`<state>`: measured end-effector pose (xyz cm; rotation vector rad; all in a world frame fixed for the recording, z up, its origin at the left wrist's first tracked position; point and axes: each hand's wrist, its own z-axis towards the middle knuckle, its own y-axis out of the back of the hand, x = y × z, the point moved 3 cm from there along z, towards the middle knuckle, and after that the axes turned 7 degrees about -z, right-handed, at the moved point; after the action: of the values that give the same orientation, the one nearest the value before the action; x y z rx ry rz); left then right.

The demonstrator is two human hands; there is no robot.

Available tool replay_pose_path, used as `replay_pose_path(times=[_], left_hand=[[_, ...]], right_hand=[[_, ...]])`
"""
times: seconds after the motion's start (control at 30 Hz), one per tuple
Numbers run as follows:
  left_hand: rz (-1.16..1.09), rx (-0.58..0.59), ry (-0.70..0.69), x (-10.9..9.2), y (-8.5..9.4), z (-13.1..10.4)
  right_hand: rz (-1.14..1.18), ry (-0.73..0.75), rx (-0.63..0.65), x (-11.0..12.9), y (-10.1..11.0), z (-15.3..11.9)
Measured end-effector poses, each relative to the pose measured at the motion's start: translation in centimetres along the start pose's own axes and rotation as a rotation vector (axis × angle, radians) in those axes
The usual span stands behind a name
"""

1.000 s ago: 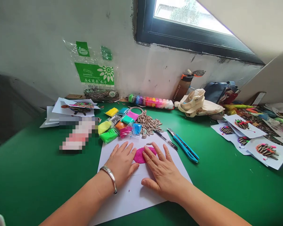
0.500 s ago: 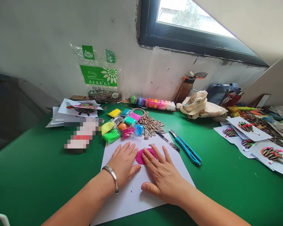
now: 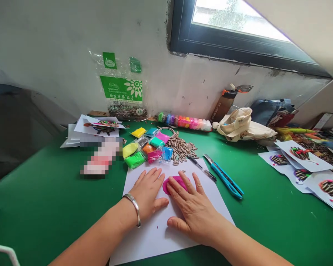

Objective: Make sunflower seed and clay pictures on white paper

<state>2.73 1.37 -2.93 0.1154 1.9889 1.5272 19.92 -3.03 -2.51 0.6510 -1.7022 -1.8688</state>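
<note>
while both hands lie flat and open on the paper (image 3: 155,232), left hand (image 3: 147,194) beside and right hand (image 3: 192,210) fingers on the pink clay (image 3: 174,181), it looks pressed flat; seeds (image 3: 183,147) not yet added, i judge

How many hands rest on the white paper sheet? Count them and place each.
2. The left hand, wearing a silver bracelet, lies flat beside the flattened pink clay disc; the right hand lays its fingers on that disc. No others seem hidden.
</note>
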Motion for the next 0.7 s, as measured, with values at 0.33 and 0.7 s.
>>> replay_pose_path(times=[0.33, 0.7], left_hand=[[-0.008, 0.007, -0.002, -0.08, 0.23, 0.01], [-0.007, -0.011, -0.016, 0.18, -0.07, 0.01]], right_hand=[[-0.010, 0.025, -0.041, 0.32, -0.17, 0.16], [-0.022, 0.021, -0.045, 0.49, 0.15, 0.46]])
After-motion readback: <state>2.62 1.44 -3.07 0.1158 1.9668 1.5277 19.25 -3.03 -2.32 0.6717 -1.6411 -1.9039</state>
